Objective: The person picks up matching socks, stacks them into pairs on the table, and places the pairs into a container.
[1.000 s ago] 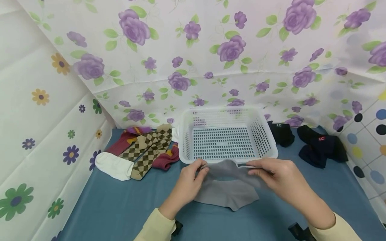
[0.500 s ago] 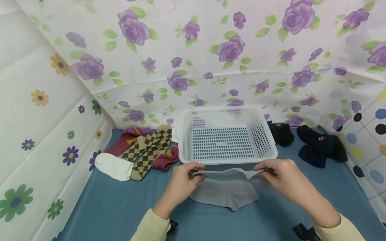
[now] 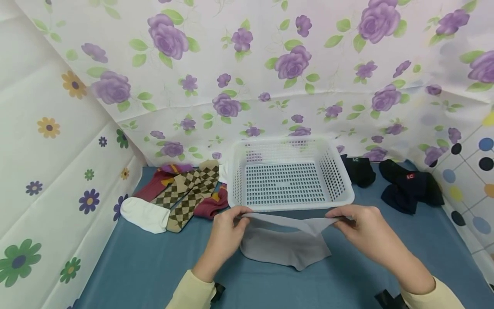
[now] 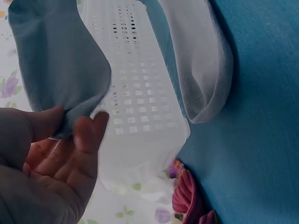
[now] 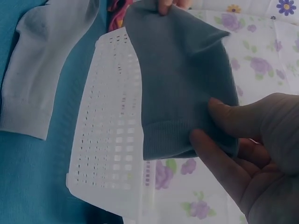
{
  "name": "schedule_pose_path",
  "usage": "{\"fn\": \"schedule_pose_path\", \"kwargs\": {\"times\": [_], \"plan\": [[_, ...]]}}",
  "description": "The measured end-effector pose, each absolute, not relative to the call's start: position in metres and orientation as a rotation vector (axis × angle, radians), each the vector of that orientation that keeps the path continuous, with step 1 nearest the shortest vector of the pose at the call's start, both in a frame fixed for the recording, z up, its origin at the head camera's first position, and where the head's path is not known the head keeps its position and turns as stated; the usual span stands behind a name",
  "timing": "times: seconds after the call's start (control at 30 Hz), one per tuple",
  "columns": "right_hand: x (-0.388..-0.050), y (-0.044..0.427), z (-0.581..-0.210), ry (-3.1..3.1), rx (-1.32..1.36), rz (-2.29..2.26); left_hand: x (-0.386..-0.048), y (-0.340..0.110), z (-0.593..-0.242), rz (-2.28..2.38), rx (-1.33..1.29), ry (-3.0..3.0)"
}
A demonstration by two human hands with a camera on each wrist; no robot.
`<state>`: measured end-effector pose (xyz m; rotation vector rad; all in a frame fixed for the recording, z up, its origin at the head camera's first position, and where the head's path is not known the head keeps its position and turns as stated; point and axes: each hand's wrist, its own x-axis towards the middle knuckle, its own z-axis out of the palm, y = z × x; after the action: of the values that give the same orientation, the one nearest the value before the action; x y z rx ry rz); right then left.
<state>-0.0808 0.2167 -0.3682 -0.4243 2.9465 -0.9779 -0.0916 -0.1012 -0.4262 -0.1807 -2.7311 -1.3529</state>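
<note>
A grey sock (image 3: 285,221) stretches between my two hands above the table. My left hand (image 3: 224,234) pinches its toe end, as the left wrist view also shows with the sock (image 4: 60,65) hanging from thumb and fingers. At the ribbed cuff, my right hand (image 3: 366,229) pinches the other end between thumb and fingers; the right wrist view shows that hand (image 5: 252,149) on the cuff's edge. Just beneath, a second grey sock (image 3: 285,249) lies flat on the blue cloth, its upper part covered by the held one in the head view.
Behind the hands stands a white perforated basket (image 3: 291,207). To its left lie a white sock (image 3: 144,214), checked socks (image 3: 193,197) and maroon socks (image 3: 211,207). Black socks (image 3: 360,171) and dark socks (image 3: 411,189) marked LC lie on the right. A flowered sheet hangs behind.
My left hand has moved left, away from the right hand, which has shifted slightly down. The held sock is now drawn straighter between them. The sock on the table has stayed put.
</note>
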Motion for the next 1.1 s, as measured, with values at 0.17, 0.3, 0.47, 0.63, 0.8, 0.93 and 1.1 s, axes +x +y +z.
{"fn": "schedule_pose_path", "kwargs": {"times": [0.17,0.3,0.47,0.63,0.8,0.93,1.1], "plan": [[-0.079,0.218,-0.372,2.960,-0.443,-0.972,-0.091,-0.103,-0.429,-1.489,-0.144,-2.685],[-0.076,0.221,-0.380,2.963,-0.478,-0.932,-0.090,-0.105,-0.434,-1.568,-0.177,-2.675],[-0.072,0.222,-0.394,2.916,-0.461,-0.875,-0.089,-0.106,-0.439,-1.536,-0.249,-2.681],[-0.070,0.220,-0.410,2.911,-0.575,-0.837,-0.087,-0.110,-0.447,-1.417,-0.345,-2.706],[-0.073,0.212,-0.431,2.972,-0.772,-0.752,-0.081,-0.116,-0.455,-1.185,-0.440,-2.774],[-0.077,0.210,-0.449,2.972,-0.799,-0.729,-0.083,-0.117,-0.459,-1.135,-0.490,-2.851],[-0.077,0.216,-0.471,2.914,-0.619,-0.742,-0.085,-0.114,-0.465,-1.210,-0.488,-2.974]]}}
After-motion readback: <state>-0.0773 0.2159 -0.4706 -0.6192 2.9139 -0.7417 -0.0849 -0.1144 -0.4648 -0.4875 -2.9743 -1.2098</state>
